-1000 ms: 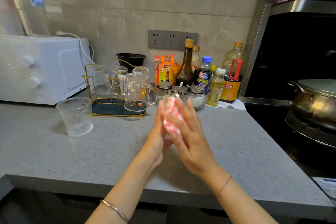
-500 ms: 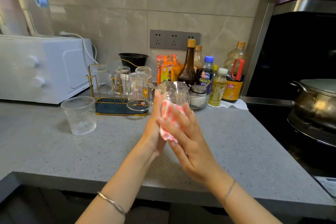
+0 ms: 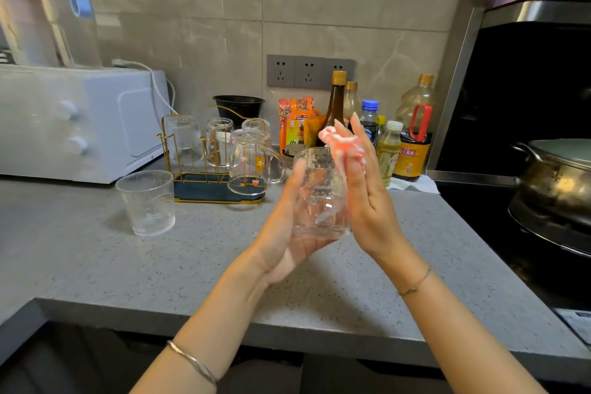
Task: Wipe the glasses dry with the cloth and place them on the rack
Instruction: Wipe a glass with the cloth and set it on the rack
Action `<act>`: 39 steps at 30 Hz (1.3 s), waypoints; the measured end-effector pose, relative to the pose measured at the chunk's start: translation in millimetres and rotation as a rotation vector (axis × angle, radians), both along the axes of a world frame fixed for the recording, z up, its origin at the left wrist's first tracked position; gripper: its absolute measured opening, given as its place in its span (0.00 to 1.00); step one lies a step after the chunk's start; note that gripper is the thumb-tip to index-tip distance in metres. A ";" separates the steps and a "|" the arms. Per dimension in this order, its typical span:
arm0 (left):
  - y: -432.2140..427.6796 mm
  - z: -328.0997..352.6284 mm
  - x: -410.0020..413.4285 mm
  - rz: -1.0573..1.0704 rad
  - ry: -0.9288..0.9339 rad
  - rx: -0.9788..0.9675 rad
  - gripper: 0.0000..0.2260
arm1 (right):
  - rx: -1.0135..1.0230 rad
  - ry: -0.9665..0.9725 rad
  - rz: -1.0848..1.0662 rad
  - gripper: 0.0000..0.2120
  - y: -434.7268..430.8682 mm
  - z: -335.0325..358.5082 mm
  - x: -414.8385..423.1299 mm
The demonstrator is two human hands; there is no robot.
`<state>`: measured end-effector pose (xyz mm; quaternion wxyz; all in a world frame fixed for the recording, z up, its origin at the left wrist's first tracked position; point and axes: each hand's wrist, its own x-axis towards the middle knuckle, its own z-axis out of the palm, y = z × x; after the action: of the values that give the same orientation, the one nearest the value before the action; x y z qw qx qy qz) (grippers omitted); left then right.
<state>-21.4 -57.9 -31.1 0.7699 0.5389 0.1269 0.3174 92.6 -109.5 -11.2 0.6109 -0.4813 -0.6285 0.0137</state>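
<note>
My left hand cups a clear glass from the left and below, thumb up along its side, holding it tilted above the counter. My right hand stands with straight fingers against the glass's right side, pressing a pink-and-white cloth to the rim. The gold wire rack with a dark tray stands behind, to the left, bearing three upturned glasses and a clear handled mug. A ribbed glass stands upright on the counter left of the rack.
A white microwave fills the back left. Sauce and oil bottles and a snack bag crowd the wall behind my hands. A metal pot sits on the stove at right. The grey counter's front edge runs below my wrists.
The glass has come out from behind the cloth and sits lower in my left palm. My right hand slid the cloth up to the rim, and both hands rose slightly.
</note>
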 end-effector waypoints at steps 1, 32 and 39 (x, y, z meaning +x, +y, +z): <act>-0.4 1.3 -0.5 -0.004 -0.002 0.015 0.25 | 0.002 -0.010 -0.002 0.18 -0.4 -0.5 -1.1; 8.4 6.0 -3.4 -0.050 -0.201 -0.194 0.29 | 0.173 -0.214 0.045 0.19 -7.3 -36.9 -4.6; 8.5 6.1 -1.5 -0.112 -0.156 -0.132 0.29 | 0.182 -0.182 -0.014 0.21 -7.6 -51.8 -11.7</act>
<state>-22.9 -49.4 -25.0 0.8277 0.4670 0.0566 0.3058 80.9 -117.0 -63.0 0.5926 -0.4276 -0.6766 -0.0912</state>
